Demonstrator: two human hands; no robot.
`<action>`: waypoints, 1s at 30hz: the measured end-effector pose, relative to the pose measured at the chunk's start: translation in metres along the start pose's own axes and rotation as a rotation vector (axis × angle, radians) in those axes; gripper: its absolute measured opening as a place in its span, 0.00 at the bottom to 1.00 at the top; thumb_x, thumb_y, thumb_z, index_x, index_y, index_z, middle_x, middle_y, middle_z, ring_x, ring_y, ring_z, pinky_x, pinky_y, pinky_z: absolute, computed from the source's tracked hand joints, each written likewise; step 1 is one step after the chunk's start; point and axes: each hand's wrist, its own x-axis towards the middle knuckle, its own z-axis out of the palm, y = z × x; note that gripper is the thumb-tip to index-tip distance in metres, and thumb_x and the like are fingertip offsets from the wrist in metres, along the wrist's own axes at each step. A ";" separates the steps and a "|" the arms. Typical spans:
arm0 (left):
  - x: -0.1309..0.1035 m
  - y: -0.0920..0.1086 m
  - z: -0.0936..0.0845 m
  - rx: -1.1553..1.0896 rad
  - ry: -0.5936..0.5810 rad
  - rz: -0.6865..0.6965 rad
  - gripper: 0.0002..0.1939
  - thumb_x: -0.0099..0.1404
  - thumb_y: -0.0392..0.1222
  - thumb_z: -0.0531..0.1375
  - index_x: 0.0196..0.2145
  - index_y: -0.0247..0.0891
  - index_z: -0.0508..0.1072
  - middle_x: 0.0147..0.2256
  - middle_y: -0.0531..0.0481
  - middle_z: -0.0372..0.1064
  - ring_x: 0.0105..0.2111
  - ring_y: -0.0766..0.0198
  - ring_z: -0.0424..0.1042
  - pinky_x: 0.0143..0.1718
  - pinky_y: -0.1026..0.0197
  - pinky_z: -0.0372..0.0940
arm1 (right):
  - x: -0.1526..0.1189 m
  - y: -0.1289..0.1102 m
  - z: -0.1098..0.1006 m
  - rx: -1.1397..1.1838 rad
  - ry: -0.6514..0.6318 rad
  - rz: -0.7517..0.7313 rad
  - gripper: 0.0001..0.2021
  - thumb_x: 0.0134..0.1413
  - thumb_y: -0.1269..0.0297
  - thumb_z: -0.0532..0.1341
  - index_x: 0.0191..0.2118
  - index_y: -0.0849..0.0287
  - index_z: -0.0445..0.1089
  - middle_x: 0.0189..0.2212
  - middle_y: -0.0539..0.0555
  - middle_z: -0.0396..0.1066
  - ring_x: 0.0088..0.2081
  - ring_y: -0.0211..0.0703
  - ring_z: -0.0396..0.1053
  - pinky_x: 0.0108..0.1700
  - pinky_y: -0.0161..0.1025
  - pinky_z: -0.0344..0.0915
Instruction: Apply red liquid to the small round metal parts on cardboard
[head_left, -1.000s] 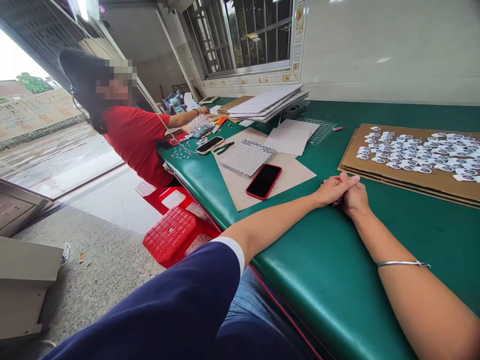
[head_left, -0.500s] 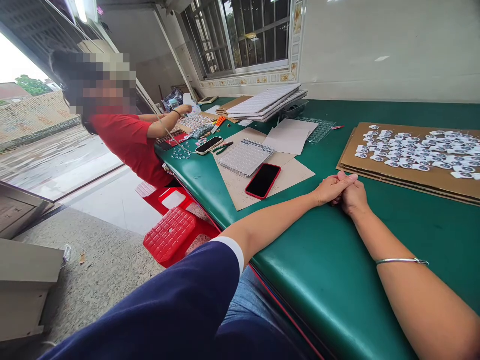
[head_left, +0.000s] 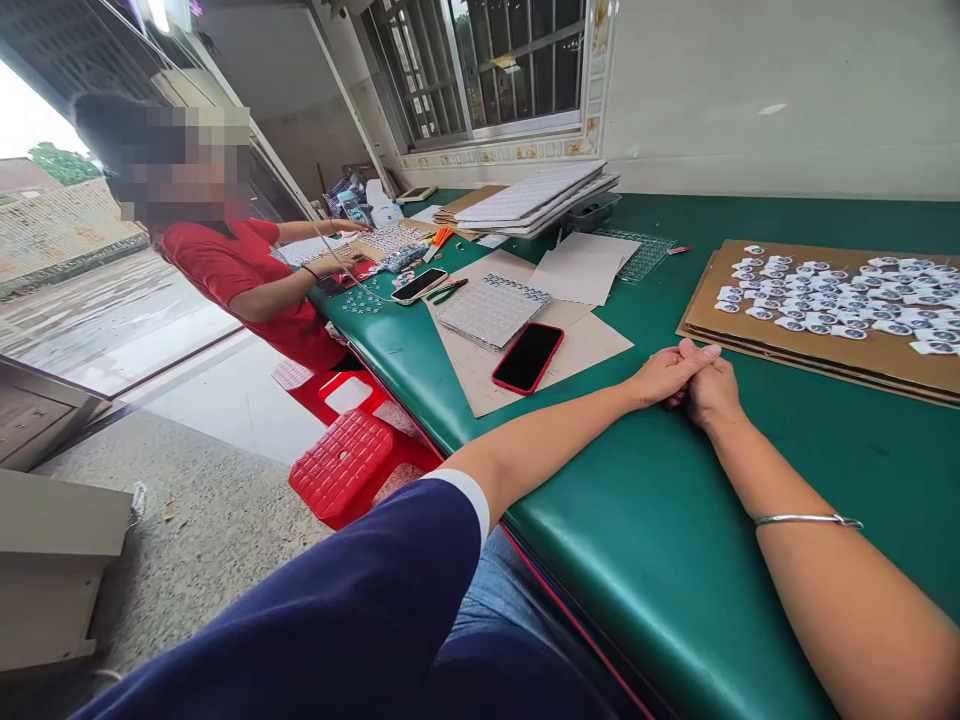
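My left hand (head_left: 664, 376) and my right hand (head_left: 714, 388) rest clasped together on the green tabletop (head_left: 600, 500), fingers folded round each other. No object shows in either hand, though the inner fingers are hidden. Just beyond them on the right, stacked brown cardboard (head_left: 724, 335) carries many small white tags (head_left: 825, 297) with dark round prints. To the left, a phone in a red case (head_left: 528, 358) lies face up on a beige sheet (head_left: 480, 395), touching or close to a stack of clear textured sheets (head_left: 491, 312).
A co-worker in a red shirt (head_left: 214, 265) sits at the table's far left, hands over small parts. Nearby lie another phone (head_left: 418, 286), pliers (head_left: 448, 291), white panels (head_left: 532, 200) and a green mesh sheet (head_left: 645, 258). Red stools (head_left: 349, 460) stand beside the table edge.
The co-worker's hands have come apart and lowered: one is now nearer the table edge, the other reaches across the table. The view has shifted slightly; my hands stay clasped.
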 end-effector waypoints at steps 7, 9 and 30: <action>-0.003 0.005 0.000 0.007 -0.001 -0.019 0.30 0.57 0.68 0.48 0.23 0.36 0.62 0.12 0.58 0.52 0.11 0.72 0.54 0.11 0.68 0.53 | 0.000 0.001 0.001 0.007 0.004 -0.010 0.24 0.33 0.43 0.66 0.19 0.60 0.58 0.09 0.48 0.53 0.17 0.36 0.59 0.17 0.34 0.59; -0.003 0.006 0.000 0.015 -0.005 -0.028 0.30 0.58 0.68 0.48 0.23 0.35 0.62 0.12 0.58 0.52 0.11 0.72 0.54 0.12 0.68 0.53 | 0.001 0.001 0.000 0.003 0.003 -0.008 0.24 0.33 0.43 0.65 0.19 0.60 0.59 0.09 0.47 0.53 0.17 0.36 0.59 0.17 0.34 0.59; -0.003 0.007 0.000 0.029 0.004 -0.021 0.29 0.58 0.68 0.48 0.24 0.35 0.63 0.13 0.57 0.53 0.12 0.72 0.54 0.12 0.68 0.52 | 0.003 0.002 -0.001 -0.005 0.005 -0.002 0.24 0.34 0.43 0.65 0.20 0.60 0.58 0.09 0.47 0.54 0.14 0.31 0.52 0.16 0.34 0.56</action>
